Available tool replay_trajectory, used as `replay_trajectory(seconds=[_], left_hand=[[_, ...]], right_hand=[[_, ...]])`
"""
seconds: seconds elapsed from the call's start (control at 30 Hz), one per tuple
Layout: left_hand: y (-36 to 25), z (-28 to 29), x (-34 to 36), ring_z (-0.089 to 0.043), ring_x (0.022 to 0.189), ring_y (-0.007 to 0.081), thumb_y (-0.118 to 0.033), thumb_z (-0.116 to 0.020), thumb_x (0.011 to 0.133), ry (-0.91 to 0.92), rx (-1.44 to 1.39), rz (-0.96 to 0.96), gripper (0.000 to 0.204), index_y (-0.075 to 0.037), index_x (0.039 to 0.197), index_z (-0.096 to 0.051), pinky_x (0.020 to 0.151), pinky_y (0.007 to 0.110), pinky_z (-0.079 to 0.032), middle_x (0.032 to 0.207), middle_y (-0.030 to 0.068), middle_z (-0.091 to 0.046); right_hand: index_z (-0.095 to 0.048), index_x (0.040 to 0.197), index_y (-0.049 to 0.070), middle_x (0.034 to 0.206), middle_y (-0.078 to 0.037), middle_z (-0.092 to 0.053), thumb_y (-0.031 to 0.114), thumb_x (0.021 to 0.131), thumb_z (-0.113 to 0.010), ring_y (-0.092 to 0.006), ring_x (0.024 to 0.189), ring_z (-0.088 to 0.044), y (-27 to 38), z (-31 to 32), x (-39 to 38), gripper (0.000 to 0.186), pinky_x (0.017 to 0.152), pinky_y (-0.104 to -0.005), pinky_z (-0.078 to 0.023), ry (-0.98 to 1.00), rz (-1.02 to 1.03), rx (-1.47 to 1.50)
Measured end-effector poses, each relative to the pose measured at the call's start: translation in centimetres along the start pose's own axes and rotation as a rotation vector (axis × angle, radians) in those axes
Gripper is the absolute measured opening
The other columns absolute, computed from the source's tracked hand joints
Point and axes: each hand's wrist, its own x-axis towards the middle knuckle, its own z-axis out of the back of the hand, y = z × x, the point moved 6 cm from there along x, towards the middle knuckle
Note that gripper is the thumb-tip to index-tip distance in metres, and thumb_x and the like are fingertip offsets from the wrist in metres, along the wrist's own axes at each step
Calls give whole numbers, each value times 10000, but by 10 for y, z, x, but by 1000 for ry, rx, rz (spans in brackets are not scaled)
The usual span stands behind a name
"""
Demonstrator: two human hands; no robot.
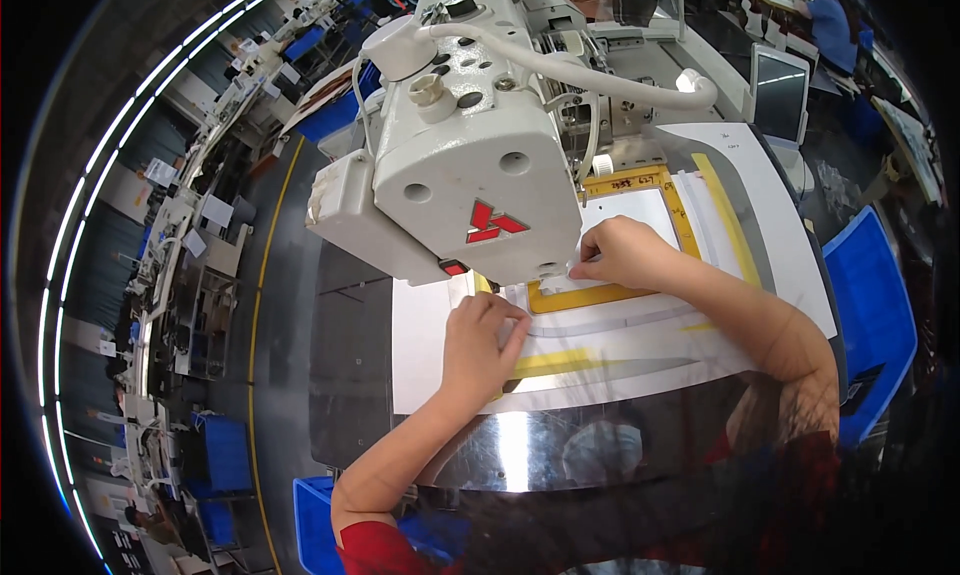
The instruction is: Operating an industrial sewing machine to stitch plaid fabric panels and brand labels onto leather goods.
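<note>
Red emblem on white machine — dark handwriting on yellow frame
Left hand curled, right hand pinched — can't tell what either holds.

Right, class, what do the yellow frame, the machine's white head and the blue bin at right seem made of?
Yellow frame: plastic or painted metal; smooth, flat, solidly coloured. Machine head: probably painted metal; glossy highlights. Blue bin: likely moulded plastic; uniform colour, thin walls.

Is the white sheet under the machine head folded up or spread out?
Spread out: the white sheet lies broad and flat, reaching past both sides of the yellow frame.
</note>
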Motion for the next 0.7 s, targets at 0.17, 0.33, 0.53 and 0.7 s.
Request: replay_trajectory(seconds=[0.17,0.33,0.53,0.7], left_hand=[[-58,-20,-7,-512,1191,318,-236,-689,823,20,140,-449,473,-40,1235,-565,1005,450,-399,1293,134,-534],[-51,-38,-5,-464,1258,342,-272,-688,828,95,195,-419,556,-10,1285,-511,1051,465,-364,1343,159,-499],[-53,-39,-4,-483,1232,338,-297,-700,818,81,207,-414,573,-26,1288,-518,1029,452,-377,1350,161,-494],[-51,-36,-5,-488,1224,337,-305,-708,810,83,182,-401,596,-46,1309,-511,1024,445,-379,1356,155,-494]], right_hand=[[-728,850,24,786,-151,-698,334,774,-742,-300,749,-671,3,-3,-1,320,716,-355,-526,-20,20,-17],[-729,834,33,773,-150,-695,349,767,-742,-311,735,-668,1,-3,-4,323,712,-367,-527,-40,23,-39],[-724,809,38,744,-156,-682,366,756,-752,-316,727,-664,-1,6,-11,334,692,-388,-523,-86,40,-115],[-709,787,29,735,-160,-671,349,746,-769,-289,693,-646,-37,42,-44,329,656,-359,-497,-105,-138,-92]])
